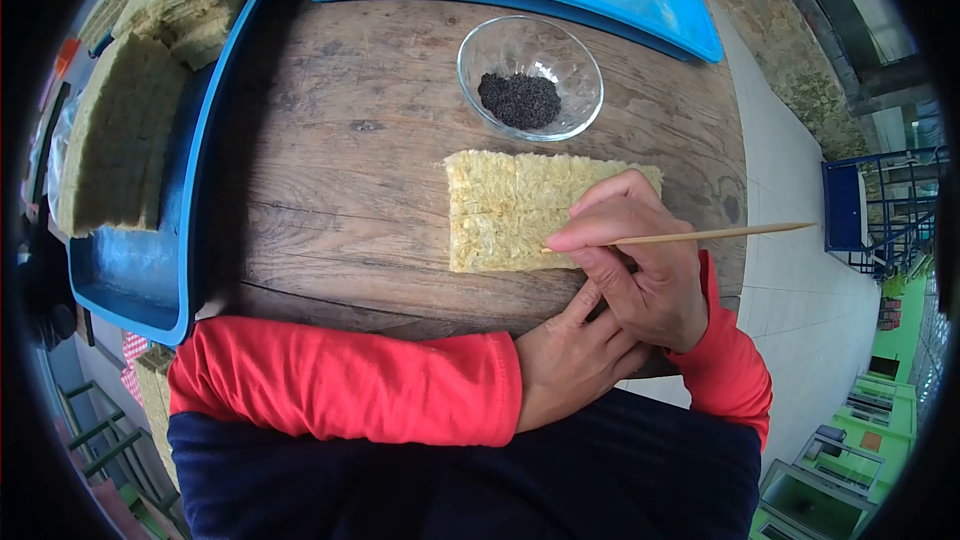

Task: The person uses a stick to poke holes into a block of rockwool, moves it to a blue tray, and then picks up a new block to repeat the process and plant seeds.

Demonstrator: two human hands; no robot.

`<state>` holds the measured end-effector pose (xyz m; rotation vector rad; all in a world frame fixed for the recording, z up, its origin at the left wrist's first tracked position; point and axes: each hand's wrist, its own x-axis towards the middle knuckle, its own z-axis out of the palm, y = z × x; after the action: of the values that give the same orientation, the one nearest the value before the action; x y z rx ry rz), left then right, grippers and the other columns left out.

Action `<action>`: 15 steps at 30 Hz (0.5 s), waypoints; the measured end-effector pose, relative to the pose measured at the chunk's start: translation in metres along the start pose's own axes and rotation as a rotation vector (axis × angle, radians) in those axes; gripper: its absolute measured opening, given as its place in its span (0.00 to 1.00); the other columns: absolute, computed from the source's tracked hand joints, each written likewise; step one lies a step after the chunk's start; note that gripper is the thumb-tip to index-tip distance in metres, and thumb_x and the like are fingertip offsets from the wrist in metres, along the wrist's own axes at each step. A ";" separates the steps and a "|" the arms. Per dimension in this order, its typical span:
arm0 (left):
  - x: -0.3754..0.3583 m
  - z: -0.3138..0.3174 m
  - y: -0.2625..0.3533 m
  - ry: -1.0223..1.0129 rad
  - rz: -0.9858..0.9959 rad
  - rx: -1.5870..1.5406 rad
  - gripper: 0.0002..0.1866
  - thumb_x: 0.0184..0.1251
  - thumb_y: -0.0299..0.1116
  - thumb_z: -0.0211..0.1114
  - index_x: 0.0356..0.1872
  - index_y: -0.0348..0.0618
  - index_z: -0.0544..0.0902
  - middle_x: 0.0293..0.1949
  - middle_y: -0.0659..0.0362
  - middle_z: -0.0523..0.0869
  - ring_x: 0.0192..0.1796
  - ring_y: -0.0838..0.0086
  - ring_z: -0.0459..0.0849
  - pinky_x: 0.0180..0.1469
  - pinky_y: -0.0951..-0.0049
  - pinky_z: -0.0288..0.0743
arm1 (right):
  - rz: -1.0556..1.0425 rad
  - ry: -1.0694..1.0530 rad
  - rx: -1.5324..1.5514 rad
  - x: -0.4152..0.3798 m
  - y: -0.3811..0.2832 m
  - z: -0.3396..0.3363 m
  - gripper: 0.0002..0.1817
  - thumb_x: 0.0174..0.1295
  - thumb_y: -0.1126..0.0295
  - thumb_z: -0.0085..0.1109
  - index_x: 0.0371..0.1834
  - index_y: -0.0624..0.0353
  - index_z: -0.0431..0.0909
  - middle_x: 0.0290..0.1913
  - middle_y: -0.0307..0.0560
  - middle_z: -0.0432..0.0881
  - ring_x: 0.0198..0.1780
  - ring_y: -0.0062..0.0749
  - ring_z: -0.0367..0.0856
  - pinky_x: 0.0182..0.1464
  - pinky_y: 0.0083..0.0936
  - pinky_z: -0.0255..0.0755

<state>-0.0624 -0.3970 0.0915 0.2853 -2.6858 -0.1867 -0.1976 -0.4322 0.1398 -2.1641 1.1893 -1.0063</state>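
Note:
A wooden skewer (720,234) is pinched between the thumb and fingers of my right hand (650,260). Its tip meets the lower middle of a yellowish fibrous slab that looks like rockwool (490,210), lying flat on the table. Below my right hand and partly covered by it, my left hand (575,360) rests near the table's front edge, holding nothing visible, its fingers stretched out and apart. Behind the slab stands a clear glass bowl (578,110) with small black grains, seed-like in look (520,100), in its bottom.
A blue tray (195,230) along the left side of the wooden table (330,160) holds thick rockwool blocks (125,135). Another blue tray (640,0) lies at the back. Beyond the table's right edge is a pale tiled floor (800,280) and a blue metal rack (880,210).

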 end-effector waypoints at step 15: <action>0.004 0.001 0.005 0.041 -0.084 -0.002 0.23 0.59 0.43 0.54 0.55 0.49 0.77 0.56 0.58 0.76 0.64 0.62 0.67 0.70 0.41 0.46 | -0.013 -0.082 -0.054 0.002 0.002 -0.003 0.04 0.54 0.77 0.61 0.33 0.60 0.81 0.30 0.42 0.80 0.37 0.35 0.75 0.38 0.26 0.70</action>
<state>-0.0667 -0.3931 0.0930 0.3970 -2.6350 -0.2068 -0.2002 -0.4355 0.1411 -2.2356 1.1783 -0.8911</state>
